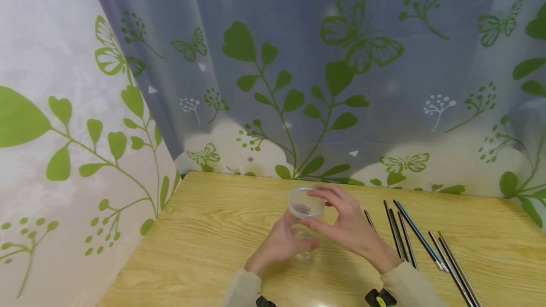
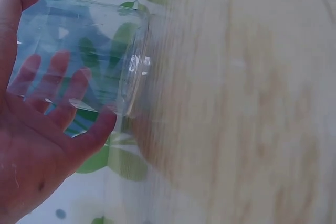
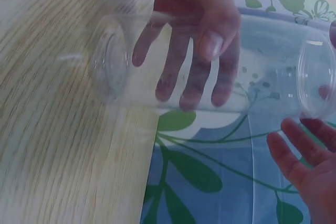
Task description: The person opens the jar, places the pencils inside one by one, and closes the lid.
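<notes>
A clear, see-through jar stands upright over the wooden table, its round base low at the tabletop. My left hand grips its body, with the thumb across the near side. In the right wrist view, the left fingers show through the clear wall of the jar. At the top sits a round, pale translucent lid. My right hand holds this lid by its edge, thumb in front and fingers at the far side. The jar looks hollow, with nothing visible inside.
Several thin pencil-like sticks, mostly dark, lie on the table to the right. One blue stick is among them. A curtain printed with green leaves and butterflies hangs behind the table's far edge and along the left side.
</notes>
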{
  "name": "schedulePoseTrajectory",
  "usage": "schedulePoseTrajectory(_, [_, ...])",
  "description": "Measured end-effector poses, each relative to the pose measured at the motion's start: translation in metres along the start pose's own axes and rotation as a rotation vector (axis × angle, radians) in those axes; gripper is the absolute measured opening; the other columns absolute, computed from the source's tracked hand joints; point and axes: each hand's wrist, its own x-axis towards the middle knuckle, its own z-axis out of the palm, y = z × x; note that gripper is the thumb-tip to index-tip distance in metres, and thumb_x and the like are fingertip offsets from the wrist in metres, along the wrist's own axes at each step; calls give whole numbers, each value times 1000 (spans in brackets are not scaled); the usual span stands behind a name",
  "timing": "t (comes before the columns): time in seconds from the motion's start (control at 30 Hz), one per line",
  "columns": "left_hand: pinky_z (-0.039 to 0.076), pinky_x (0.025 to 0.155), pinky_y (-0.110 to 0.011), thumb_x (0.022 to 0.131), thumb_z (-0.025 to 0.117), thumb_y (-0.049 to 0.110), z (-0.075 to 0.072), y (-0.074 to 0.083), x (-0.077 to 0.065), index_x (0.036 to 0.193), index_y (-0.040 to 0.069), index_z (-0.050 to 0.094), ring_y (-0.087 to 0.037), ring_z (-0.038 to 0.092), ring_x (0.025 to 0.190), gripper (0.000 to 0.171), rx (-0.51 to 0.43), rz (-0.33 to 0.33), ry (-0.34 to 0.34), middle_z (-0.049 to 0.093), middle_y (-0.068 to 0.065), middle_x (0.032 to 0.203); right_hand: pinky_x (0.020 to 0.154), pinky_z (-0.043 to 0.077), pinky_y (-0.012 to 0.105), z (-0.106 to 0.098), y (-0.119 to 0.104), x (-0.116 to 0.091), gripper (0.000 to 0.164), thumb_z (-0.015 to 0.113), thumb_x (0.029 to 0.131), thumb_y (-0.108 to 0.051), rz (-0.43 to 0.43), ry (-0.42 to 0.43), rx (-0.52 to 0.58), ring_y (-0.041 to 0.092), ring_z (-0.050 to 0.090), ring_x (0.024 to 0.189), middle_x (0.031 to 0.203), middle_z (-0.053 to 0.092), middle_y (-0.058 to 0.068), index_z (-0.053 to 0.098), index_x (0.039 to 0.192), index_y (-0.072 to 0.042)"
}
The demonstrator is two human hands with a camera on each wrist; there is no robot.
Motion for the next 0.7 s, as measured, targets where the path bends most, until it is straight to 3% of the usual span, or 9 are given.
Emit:
schedulePoseTrajectory(0.37, [45,108,-60,81,85,32,-2,2,-3,152,38,33,-29,50,140,88,78,-22,6,54,-3,150,76,60,30,10,-3,5,50,93,73,-17,13,42,25,25,67,110,125,67,9,66,116,-12])
schedulePoseTrajectory(0.5, [44,108,-63,82,84,31,-3,1,-2,152,37,33,-30,48,141,87,86,-14,-5,53,-2,151,78,60,30,9,-3,7,49,93,74,-17,40,14,64,26,67,112,127,68,8,67,116,-11])
schedulePoseTrajectory(0.7, [45,108,-61,81,84,31,-4,1,-1,151,37,35,-28,48,140,86,86,-26,-10,52,-1,150,84,58,30,5,0,8,45,91,77,-20,152,-58,151,29,64,122,137,65,9,69,115,-12])
